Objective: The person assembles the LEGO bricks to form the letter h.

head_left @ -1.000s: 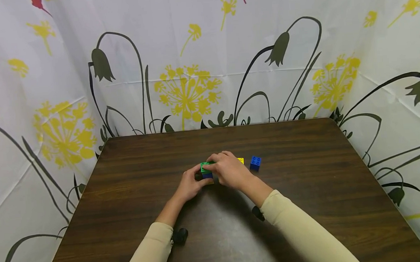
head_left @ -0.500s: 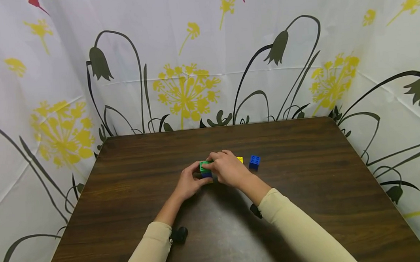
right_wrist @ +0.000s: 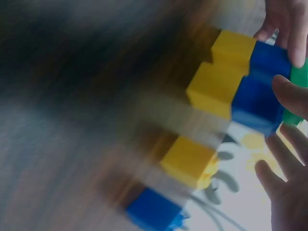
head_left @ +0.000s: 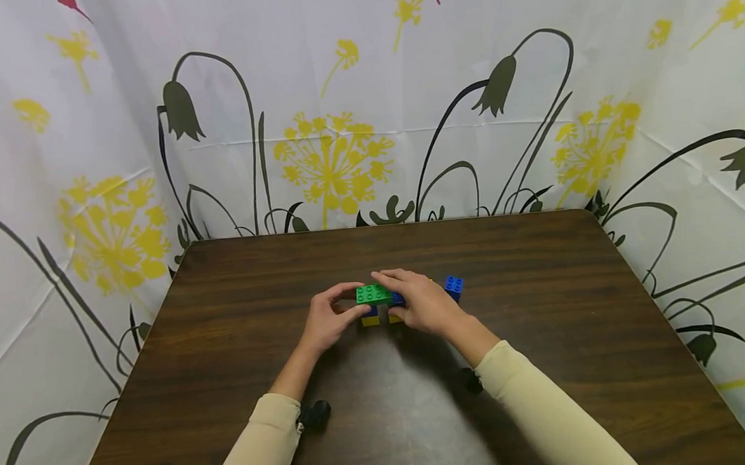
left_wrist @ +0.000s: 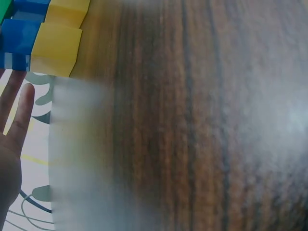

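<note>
A green toy building brick (head_left: pixel 373 293) lies across two short stacks, each a blue brick over a yellow one. Between the stacks a narrow gap shows in the head view. My left hand (head_left: pixel 328 321) grips the left end, thumb in front and fingers behind. From the right, my right hand (head_left: pixel 430 305) holds the other end; its thumb overlaps the blue brick (right_wrist: pixel 256 103) of the right stack, close to the green one. Its lower fingers spread away from the yellow brick (right_wrist: pixel 215 89) below. The right hand hides part of the right stack in the head view.
A loose blue brick (head_left: pixel 454 287) stands to the right of my right hand. Beside it sits a loose yellow brick (right_wrist: pixel 188 161), mostly hidden by that hand in the head view. The brown wooden table (head_left: pixel 512 365) ends at a flowered curtain (head_left: pixel 365 85).
My right hand has shifted slightly right and off the green brick's top, uncovering more of it and the stacks below. My left hand has drawn a little to the left.
</note>
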`<move>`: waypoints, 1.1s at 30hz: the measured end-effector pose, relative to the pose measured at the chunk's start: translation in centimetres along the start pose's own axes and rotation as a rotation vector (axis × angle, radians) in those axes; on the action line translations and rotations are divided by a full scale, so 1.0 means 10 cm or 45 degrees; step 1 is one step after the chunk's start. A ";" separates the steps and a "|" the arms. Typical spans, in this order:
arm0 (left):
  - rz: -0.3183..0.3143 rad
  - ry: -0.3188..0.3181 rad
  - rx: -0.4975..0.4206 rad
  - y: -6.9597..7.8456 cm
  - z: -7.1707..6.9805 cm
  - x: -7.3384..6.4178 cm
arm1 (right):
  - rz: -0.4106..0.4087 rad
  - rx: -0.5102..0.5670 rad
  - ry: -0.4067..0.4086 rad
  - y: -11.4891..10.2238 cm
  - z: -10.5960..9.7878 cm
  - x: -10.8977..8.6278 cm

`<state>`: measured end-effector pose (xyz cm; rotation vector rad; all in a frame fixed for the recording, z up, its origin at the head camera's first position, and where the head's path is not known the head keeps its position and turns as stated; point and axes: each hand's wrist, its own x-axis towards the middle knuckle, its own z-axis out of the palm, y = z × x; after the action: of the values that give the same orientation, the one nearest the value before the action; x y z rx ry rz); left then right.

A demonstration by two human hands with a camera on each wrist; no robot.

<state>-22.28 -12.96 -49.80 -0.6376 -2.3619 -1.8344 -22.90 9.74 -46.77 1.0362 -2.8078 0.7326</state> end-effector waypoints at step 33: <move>0.203 0.002 0.230 0.10 -0.01 0.01 | -0.006 0.000 0.085 0.14 0.11 -0.14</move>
<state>-21.99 -12.83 -48.88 -0.7762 -2.3635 -1.5361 -22.63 11.02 -48.58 0.9987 -2.7488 0.7524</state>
